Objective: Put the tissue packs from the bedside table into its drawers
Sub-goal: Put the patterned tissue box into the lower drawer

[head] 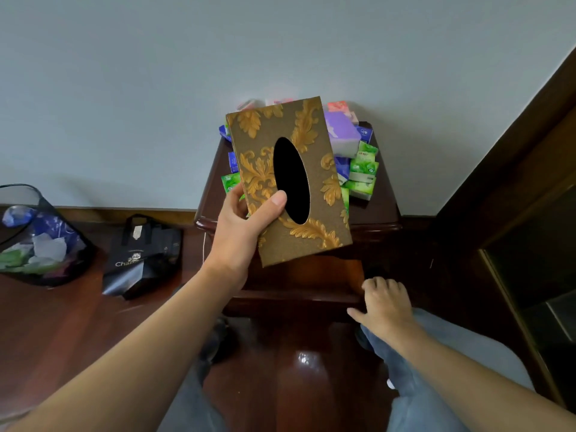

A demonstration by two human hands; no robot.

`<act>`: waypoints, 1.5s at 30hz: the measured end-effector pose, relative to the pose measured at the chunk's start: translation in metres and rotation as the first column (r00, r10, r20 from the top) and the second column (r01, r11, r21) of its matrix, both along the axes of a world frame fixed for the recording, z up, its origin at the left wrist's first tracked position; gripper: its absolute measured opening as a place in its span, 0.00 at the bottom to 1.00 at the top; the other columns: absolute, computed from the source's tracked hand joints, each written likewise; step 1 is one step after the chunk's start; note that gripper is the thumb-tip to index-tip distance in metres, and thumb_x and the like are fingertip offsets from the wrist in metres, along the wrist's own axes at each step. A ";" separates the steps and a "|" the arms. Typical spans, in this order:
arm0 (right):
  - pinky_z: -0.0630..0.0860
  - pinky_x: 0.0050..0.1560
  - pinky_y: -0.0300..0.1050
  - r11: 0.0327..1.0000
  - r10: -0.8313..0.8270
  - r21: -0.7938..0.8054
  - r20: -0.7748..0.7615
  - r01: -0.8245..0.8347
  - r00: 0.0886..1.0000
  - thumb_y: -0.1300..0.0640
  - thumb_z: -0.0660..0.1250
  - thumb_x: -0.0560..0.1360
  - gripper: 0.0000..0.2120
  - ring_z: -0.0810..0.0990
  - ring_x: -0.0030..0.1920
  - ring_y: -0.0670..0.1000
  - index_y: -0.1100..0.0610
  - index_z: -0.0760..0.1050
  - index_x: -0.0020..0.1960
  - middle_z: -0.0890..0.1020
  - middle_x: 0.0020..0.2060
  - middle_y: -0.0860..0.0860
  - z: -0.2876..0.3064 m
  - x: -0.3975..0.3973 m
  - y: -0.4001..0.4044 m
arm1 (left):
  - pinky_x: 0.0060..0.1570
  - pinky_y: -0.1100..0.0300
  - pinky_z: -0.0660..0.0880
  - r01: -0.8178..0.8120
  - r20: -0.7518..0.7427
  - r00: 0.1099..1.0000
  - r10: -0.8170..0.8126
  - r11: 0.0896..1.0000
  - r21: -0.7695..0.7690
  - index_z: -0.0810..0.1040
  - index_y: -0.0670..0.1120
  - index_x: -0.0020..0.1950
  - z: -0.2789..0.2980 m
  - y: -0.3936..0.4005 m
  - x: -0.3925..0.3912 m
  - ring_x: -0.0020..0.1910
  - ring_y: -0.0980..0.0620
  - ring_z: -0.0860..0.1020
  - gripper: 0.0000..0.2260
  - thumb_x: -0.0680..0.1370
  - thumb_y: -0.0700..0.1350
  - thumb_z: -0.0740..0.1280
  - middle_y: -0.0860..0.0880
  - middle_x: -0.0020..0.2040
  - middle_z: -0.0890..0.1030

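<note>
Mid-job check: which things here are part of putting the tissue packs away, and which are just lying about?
Job:
tissue packs piled on the bedside table
drawer, right hand at its front
left hand

Lying about:
tissue box cover, held up by the left hand
black bag
bin

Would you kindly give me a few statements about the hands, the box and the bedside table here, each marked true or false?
1. The left hand holds the tissue box. True.
2. The box has a round lid on top. False: it has an open oval slot.
3. Tissue packs lie on the table. True.
4. The right hand holds a green pack. False: it holds no pack and rests at the drawer front.
5. A black bag sits on the floor. True.
</note>
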State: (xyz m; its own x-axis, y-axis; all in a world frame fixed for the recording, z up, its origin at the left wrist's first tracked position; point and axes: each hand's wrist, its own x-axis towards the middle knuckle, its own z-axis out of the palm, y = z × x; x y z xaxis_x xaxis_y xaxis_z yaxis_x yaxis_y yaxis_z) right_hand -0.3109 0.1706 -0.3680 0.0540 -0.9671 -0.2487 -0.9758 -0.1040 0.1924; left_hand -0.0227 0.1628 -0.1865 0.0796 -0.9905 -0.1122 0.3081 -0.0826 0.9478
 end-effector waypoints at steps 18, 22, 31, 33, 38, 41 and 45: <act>0.80 0.54 0.46 0.965 0.221 0.083 0.247 -0.247 0.943 0.61 0.73 0.78 0.18 0.83 0.59 0.51 0.47 0.76 0.64 0.82 0.60 0.46 0.014 0.136 0.052 | 0.54 0.43 0.84 -0.165 0.132 0.981 0.145 0.975 0.150 0.72 0.51 0.73 -0.020 0.108 0.110 0.58 0.44 0.85 0.41 0.64 0.60 0.83 0.47 0.62 0.84; 0.81 0.57 0.50 0.942 0.241 0.171 0.252 -0.289 0.937 0.61 0.73 0.78 0.17 0.83 0.59 0.53 0.46 0.78 0.63 0.83 0.58 0.47 0.014 0.133 0.069 | 0.48 0.55 0.84 -0.125 0.116 0.988 0.105 0.975 0.182 0.71 0.49 0.73 -0.039 0.117 0.100 0.56 0.47 0.86 0.42 0.63 0.57 0.84 0.48 0.61 0.85; 0.71 0.47 0.43 0.930 0.172 0.247 0.360 -0.271 0.917 0.58 0.74 0.76 0.15 0.79 0.49 0.50 0.42 0.80 0.58 0.75 0.48 0.43 -0.004 0.124 0.087 | 0.43 0.59 0.83 -0.054 0.095 0.995 0.026 0.953 0.299 0.72 0.49 0.70 -0.074 0.126 0.078 0.52 0.51 0.87 0.44 0.59 0.59 0.84 0.50 0.60 0.85; 0.71 0.47 0.44 0.938 0.162 0.232 0.357 -0.256 0.920 0.55 0.75 0.76 0.13 0.82 0.53 0.53 0.45 0.80 0.59 0.75 0.47 0.44 -0.005 0.123 0.088 | 0.43 0.58 0.84 -0.041 0.081 0.997 0.016 0.948 0.317 0.72 0.49 0.71 -0.079 0.126 0.078 0.52 0.51 0.87 0.45 0.59 0.59 0.84 0.50 0.59 0.85; 0.77 0.54 0.41 0.895 -0.248 0.436 0.664 -0.096 0.706 0.44 0.72 0.79 0.12 0.82 0.60 0.49 0.43 0.80 0.61 0.83 0.54 0.41 0.021 0.115 0.070 | 0.42 0.58 0.83 0.013 0.059 0.997 -0.039 0.919 0.395 0.71 0.47 0.72 -0.095 0.120 0.081 0.51 0.49 0.87 0.45 0.60 0.59 0.84 0.49 0.57 0.87; 0.73 0.71 0.57 0.648 -0.762 0.762 0.648 -0.009 -0.005 0.31 0.63 0.79 0.28 0.78 0.70 0.56 0.45 0.75 0.72 0.80 0.70 0.51 0.047 0.117 0.057 | 0.53 0.50 0.83 0.102 0.025 0.991 -0.132 0.863 0.494 0.71 0.46 0.72 -0.111 0.116 0.080 0.54 0.45 0.87 0.44 0.62 0.61 0.84 0.47 0.57 0.87; 0.78 0.67 0.66 0.484 -0.873 0.846 0.484 -0.221 -0.062 0.30 0.77 0.67 0.37 0.84 0.64 0.59 0.42 0.75 0.72 0.85 0.64 0.54 0.064 0.127 0.054 | 0.65 0.43 0.78 0.196 0.051 0.958 -0.281 0.778 0.597 0.75 0.46 0.70 -0.134 0.111 0.071 0.56 0.44 0.86 0.46 0.60 0.69 0.82 0.46 0.58 0.87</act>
State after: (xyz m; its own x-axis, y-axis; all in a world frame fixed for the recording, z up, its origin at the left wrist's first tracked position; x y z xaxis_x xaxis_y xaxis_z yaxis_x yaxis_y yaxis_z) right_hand -0.1837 0.2244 -0.3043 0.4528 -0.5021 -0.7368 -0.1037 0.7911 -0.6029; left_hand 0.0484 0.2735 -0.3202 -0.0941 -0.7296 -0.6774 0.0824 -0.6838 0.7250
